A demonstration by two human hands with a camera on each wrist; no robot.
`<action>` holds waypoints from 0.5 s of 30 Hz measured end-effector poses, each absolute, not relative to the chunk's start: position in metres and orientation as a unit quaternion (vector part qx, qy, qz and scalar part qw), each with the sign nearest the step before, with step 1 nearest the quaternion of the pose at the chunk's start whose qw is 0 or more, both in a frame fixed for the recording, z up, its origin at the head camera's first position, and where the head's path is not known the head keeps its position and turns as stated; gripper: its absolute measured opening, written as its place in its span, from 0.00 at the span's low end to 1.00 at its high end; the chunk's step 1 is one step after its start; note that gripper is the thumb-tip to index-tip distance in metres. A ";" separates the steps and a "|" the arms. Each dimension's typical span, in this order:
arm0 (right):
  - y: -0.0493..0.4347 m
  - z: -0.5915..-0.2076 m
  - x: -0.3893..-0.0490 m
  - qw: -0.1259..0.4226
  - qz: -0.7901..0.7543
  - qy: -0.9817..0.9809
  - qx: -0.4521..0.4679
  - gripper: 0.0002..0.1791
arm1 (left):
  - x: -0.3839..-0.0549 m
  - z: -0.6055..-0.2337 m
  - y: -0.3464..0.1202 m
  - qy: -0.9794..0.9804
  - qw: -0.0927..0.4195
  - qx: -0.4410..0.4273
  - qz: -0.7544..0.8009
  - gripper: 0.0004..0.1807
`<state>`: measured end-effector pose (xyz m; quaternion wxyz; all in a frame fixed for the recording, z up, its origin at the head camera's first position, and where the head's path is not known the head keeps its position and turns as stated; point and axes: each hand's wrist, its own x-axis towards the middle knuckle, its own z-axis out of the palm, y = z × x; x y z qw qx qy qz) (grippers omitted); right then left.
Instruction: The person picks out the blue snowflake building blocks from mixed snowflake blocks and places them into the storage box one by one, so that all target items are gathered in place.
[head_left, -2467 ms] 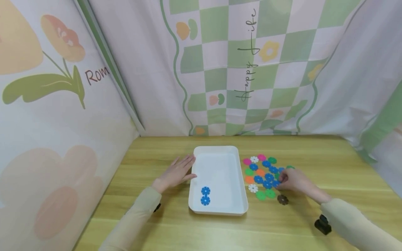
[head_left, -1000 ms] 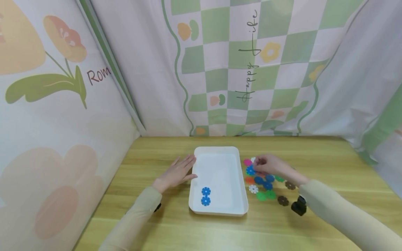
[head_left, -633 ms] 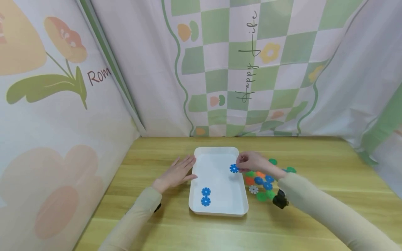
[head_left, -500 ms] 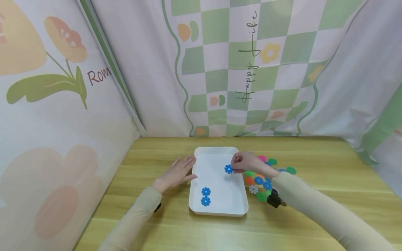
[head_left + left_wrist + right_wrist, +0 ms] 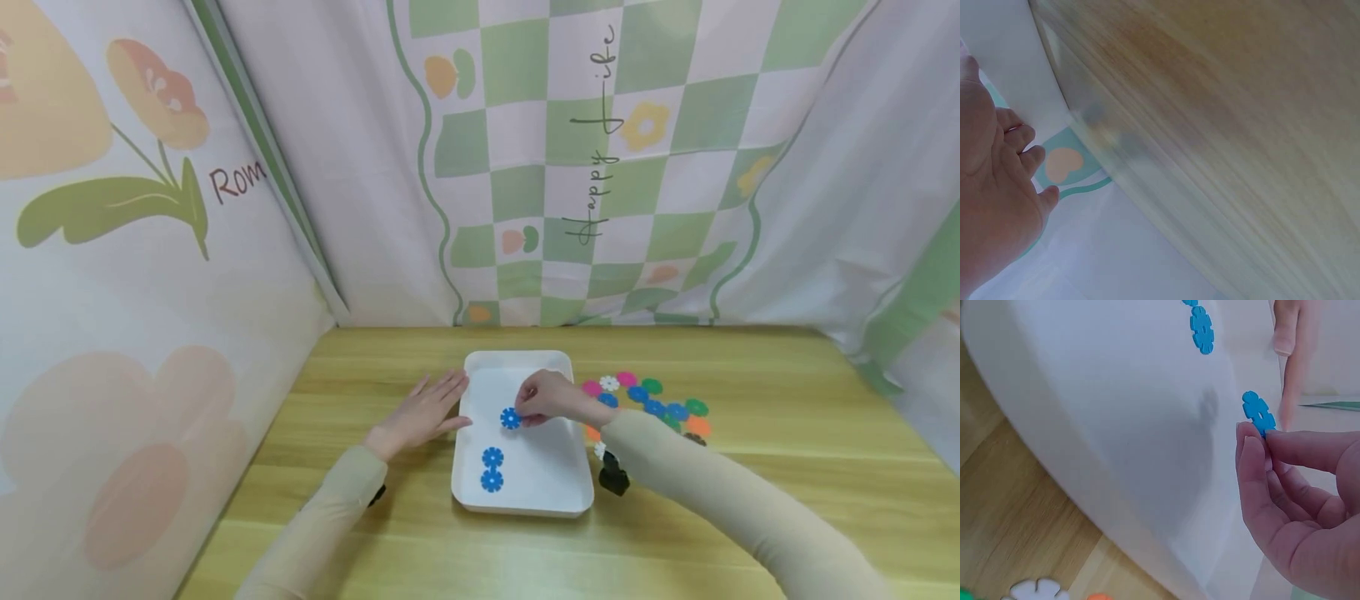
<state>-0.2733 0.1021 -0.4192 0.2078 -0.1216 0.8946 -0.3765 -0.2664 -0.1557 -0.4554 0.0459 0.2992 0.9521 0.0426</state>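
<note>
Between the thumb and fingertips of my right hand [image 5: 551, 397] is a blue snowflake disc [image 5: 510, 418], held above the white tray [image 5: 540, 492]. The right wrist view shows the pinched disc [image 5: 1259, 412] with its notched rim, apart from the tray floor. Two more blue snowflake discs [image 5: 492, 469] lie in the tray's near left part, one right behind the other. My left hand [image 5: 422, 414] lies at the tray's left rim with its fingers straight, fingertips touching the rim. In the left wrist view the left hand [image 5: 997, 169] shows its palm side.
Right of the tray, loose snowflake discs [image 5: 655, 408] in blue, green, pink, orange, white and brown lie on the wooden table [image 5: 390, 542]. My right forearm hides some of them. A printed curtain [image 5: 517, 183] hangs behind the table's far edge.
From the loose discs, my right hand has picked up a blue snowflake disc and carried it left, over the tray's right rim. The left hand has stayed in place.
</note>
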 end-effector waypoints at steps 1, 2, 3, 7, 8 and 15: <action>0.099 -0.420 -0.274 0.208 -0.376 0.895 -0.120 0.04 | -0.267 -0.456 -0.156 0.952 0.046 0.299 0.043 0.42; 0.096 -0.421 -0.274 0.206 -0.371 0.897 -0.120 0.04 | -0.267 -0.456 -0.156 0.952 0.046 0.298 0.044 0.42; 0.093 -0.422 -0.275 0.206 -0.367 0.899 -0.120 0.05 | -0.267 -0.456 -0.156 0.952 0.045 0.298 0.043 0.42; 0.083 -0.426 -0.275 0.209 -0.347 0.907 -0.115 0.06 | -0.267 -0.455 -0.156 0.952 0.044 0.299 0.042 0.42; 0.080 -0.427 -0.274 0.212 -0.345 0.908 -0.111 0.06 | -0.268 -0.455 -0.156 0.952 0.044 0.299 0.042 0.42; 0.070 -0.432 -0.272 0.226 -0.334 0.909 -0.107 0.05 | -0.267 -0.455 -0.156 0.953 0.050 0.296 0.040 0.42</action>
